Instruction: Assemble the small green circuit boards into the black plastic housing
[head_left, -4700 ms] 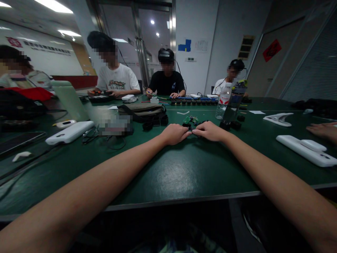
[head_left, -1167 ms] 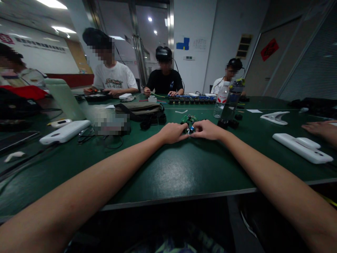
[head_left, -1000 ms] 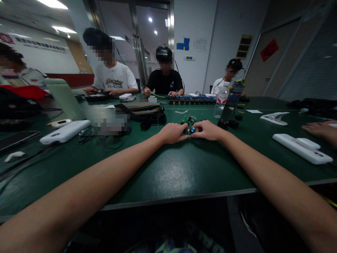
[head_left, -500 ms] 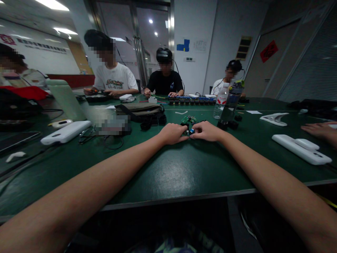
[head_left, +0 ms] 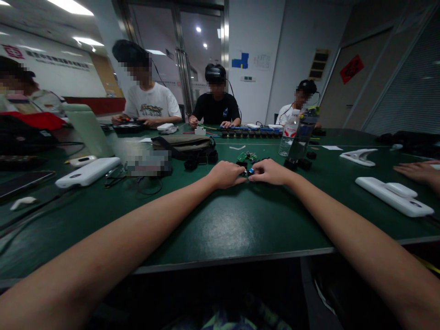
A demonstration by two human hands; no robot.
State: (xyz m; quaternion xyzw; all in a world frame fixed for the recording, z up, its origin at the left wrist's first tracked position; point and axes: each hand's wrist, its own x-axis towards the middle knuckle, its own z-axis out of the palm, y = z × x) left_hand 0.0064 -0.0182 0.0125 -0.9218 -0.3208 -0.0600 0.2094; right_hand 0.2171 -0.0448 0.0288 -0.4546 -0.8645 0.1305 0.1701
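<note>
Ceiling lights (head_left: 88, 41): blown-out white panels at 10 o'clock, the brightest spots I see.
Tabletop (head_left: 275, 229): soft pale glare at 6 o'clock, faint shadow under my left hand (head_left: 227, 175) and right hand (head_left: 270, 172).
Space below: nearly black at 6 o'clock.
My forearms (head_left: 130, 233): stretched wide by the lens at 8 and 4 o'clock.
Small parts (head_left: 250, 171) between my hands: dim, too soft to make out.

Small blue part (head_left: 250, 171) in the right hand (head_left: 271, 173)

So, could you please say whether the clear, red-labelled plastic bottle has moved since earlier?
No, not visibly: the bottle keeps its place to the right of the thin white strip.
</note>
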